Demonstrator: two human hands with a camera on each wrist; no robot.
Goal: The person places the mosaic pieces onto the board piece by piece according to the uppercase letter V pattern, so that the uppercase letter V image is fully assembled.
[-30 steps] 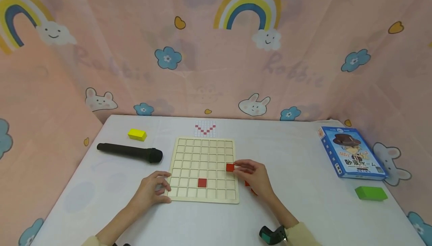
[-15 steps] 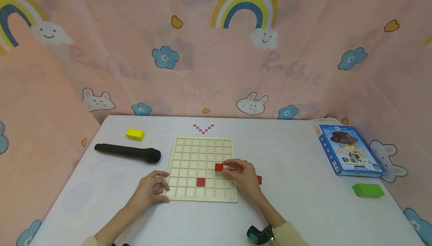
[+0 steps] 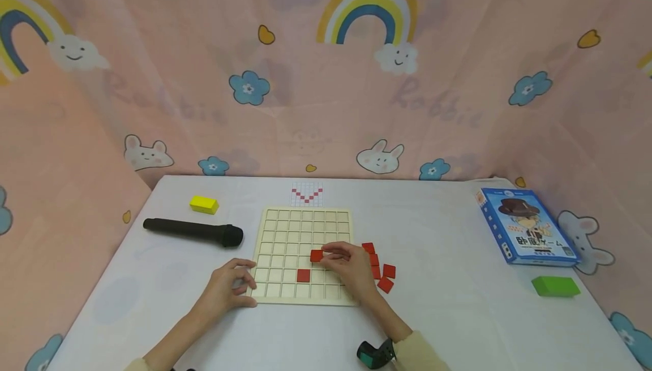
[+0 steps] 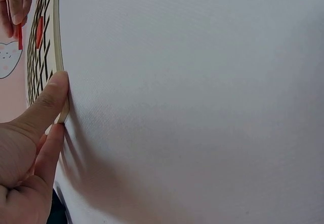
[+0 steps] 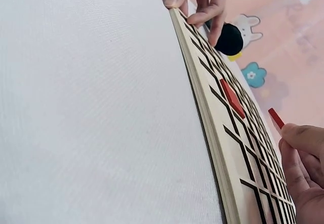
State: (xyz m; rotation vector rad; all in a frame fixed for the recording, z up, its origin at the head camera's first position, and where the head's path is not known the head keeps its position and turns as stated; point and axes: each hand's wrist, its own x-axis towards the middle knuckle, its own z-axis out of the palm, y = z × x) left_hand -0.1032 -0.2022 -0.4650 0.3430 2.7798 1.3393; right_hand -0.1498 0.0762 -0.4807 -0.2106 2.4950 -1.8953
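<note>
A pale wooden grid board (image 3: pixel 285 235) lies flat on the table. One red square tile (image 3: pixel 303 275) sits in a cell toward its near side. My right hand (image 3: pixel 348 269) is over the board, pinching another red tile (image 5: pixel 276 117) by its edge between thumb and fingers. That held tile overlaps cells up and right of the seated one in the head view. At the board's near left corner, my left hand (image 3: pixel 229 283) grips the edge, its thumb (image 4: pixel 53 89) on the near side. Several loose red tiles (image 3: pixel 389 271) lie just right of the board, close to my right wrist.
Behind the board lies a small printed grid card (image 3: pixel 307 194) with a red V pattern. A black microphone (image 3: pixel 193 232) and a yellow block (image 3: pixel 204 204) are at the left. A blue game box (image 3: pixel 530 227) and a green block (image 3: pixel 555 286) are at the right.
My right hand has carried the pinched tile leftward from the board's right edge to over its middle, uncovering the loose tiles. My left hand stays at the corner.
</note>
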